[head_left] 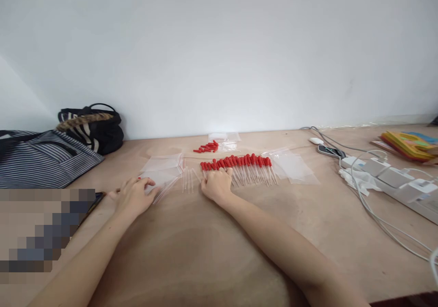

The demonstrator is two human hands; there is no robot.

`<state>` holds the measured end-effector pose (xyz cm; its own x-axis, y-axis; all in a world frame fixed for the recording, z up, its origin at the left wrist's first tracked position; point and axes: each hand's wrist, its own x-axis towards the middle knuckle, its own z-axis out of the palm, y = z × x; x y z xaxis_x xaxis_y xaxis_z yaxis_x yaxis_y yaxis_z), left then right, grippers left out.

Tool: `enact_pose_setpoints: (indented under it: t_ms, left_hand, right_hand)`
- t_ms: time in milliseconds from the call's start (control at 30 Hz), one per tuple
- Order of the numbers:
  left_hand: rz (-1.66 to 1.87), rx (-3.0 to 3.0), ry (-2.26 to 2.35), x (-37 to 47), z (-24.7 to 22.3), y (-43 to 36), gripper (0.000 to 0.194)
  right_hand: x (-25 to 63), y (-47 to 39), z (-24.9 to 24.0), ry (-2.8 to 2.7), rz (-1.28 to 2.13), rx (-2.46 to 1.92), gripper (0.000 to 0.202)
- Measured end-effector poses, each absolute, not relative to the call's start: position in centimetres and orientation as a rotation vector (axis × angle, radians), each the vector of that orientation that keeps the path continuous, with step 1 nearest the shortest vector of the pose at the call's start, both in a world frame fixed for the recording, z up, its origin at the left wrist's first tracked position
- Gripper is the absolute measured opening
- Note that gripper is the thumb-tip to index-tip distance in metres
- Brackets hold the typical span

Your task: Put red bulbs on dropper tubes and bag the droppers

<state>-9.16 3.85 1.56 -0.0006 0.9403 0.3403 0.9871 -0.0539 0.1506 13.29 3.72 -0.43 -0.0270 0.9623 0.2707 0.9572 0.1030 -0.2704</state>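
Observation:
My left hand (132, 196) rests on the table at the left edge of a stack of clear zip bags (160, 171), its thumb and fingers apart. A small red spot shows by its fingertips, too little to name. My right hand (218, 184) is closed, fingers curled down at the left end of a row of glass droppers with red rubber bulbs (251, 168). What its fingers grip, if anything, is hidden. Between the hands lie several thin clear dropper tubes (188, 180) without bulbs. Behind the row sits a small pile of loose red bulbs (208, 147).
More clear tubes in plastic (228, 143) lie near the wall. Flat clear bags (294, 166) are right of the row. A power strip (393, 184) with chargers and cables stands at the right, near colored booklets (409, 145). Striped bag (51, 156) and black bag (107, 131) are left.

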Motion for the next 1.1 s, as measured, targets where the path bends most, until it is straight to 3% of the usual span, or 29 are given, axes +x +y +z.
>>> enact_pose_setpoints:
  t_ms: [167,433,633,767,933,1100]
  left_hand:
    - [-0.31,-1.984,-2.065,-8.7,2.2,3.4,0.027]
    - [-0.246,-1.935,-2.139,-8.8,3.4,2.7,0.033]
    - [-0.213,-1.92,-2.146,-9.8,2.6,3.4,0.05]
    - [-0.205,-1.873,-2.131,-9.9,2.0,3.9,0.044]
    - [-0.282,-1.816,-1.99,-9.2,2.1,4.0,0.034]
    - [-0.729,-2.141,-1.676,-4.7,1.6,2.5,0.019]
  right_hand:
    - [12.8,3.8,0.0,-1.983,-0.002,-1.809,0.028]
    - [10.8,4.9,0.3,-2.031,0.081,-1.891,0.026]
    - [10.0,5.8,0.2,-2.015,0.139,-1.997,0.023]
    - [10.5,4.8,1.0,-2.021,0.096,-1.941,0.024]
    - [15.3,1.8,0.6,-2.064,-0.171,-1.552,0.023]
    - [22.4,-1.7,-1.7,-2.176,-0.232,-1.287,0.015]
